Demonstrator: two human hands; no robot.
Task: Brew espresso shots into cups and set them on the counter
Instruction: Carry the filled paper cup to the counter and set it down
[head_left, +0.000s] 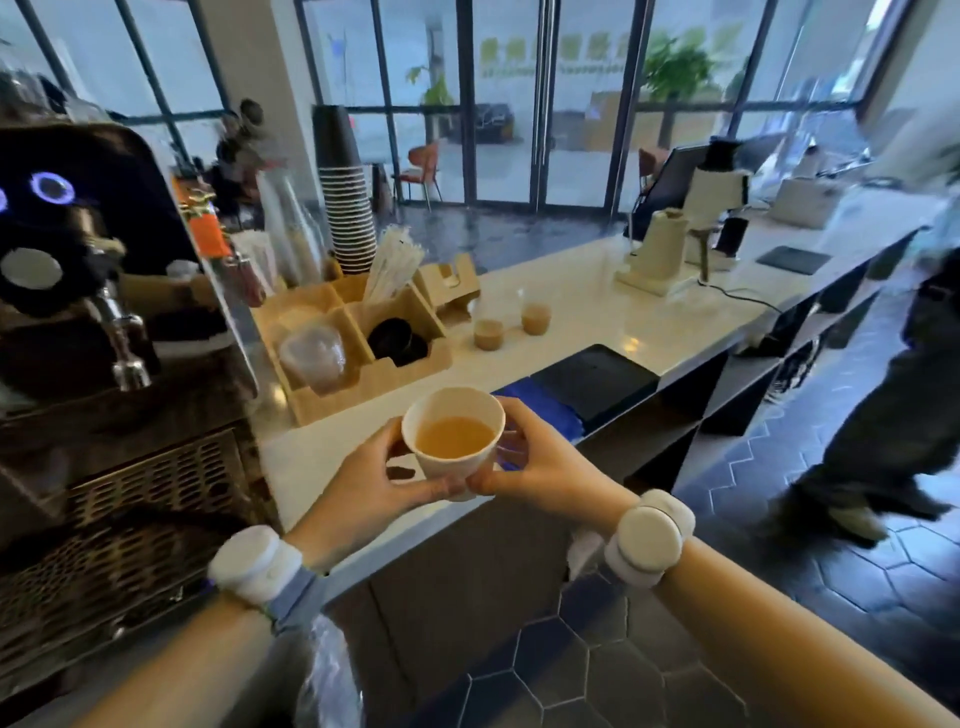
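Note:
A white paper cup (447, 470) with light brown espresso in it is held above the near edge of the white counter (597, 312). My left hand (374, 483) grips its left side and my right hand (540, 467) its right side, fingertips meeting under the base. Two small clear cups of brown espresso (488, 332) (535, 317) stand farther back on the counter. The espresso machine (93, 291) fills the left of the view, its steam wand (122, 338) hanging down.
A wooden organiser (363, 374) with lids, straws and sleeves stands beside the machine, a stack of paper cups (345, 208) behind it. A black mat (592, 384) and blue cloth (545, 410) lie right of the cup. A grinder (719, 208) stands farther along. A person (893, 395) stands at right.

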